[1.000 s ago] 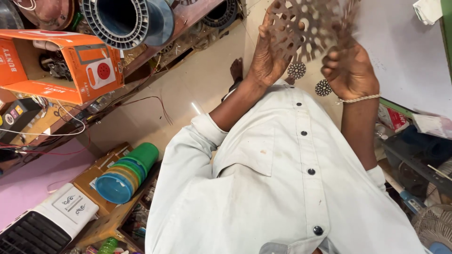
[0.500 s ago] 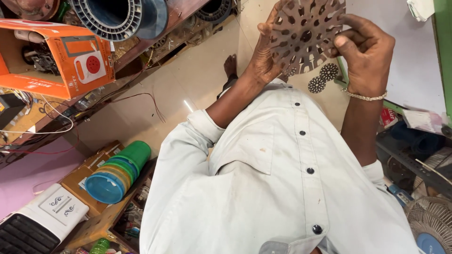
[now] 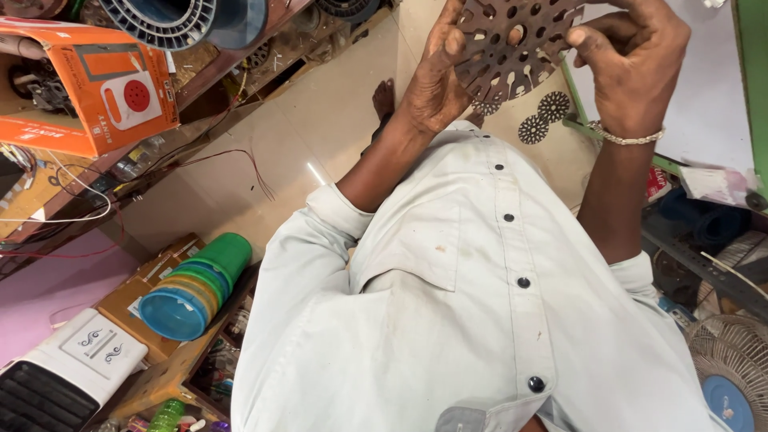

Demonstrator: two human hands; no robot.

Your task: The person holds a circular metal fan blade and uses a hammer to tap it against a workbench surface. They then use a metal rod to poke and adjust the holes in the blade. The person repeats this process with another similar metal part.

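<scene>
I hold a round dark-brown metal disc (image 3: 512,44) full of punched slots and holes, up in front of me at the top of the head view. My left hand (image 3: 436,76) grips its left edge, thumb on the face. My right hand (image 3: 632,60), with a beaded bracelet on the wrist, grips its right edge, one finger lying across the face. Two smaller slotted discs (image 3: 544,116) lie on the floor below it. My pale button shirt (image 3: 480,304) fills the lower middle.
An orange carton (image 3: 88,80) and a grey ribbed spool (image 3: 172,16) sit on a shelf at top left. Stacked green and blue tubs (image 3: 196,288) and a white appliance (image 3: 60,368) lie lower left. A fan guard (image 3: 732,372) is lower right, a white panel (image 3: 704,104) upper right.
The disc and both hands have shifted up and to the right in the view. My right hand's finger now lies across the disc's face, and the view has tilted.
</scene>
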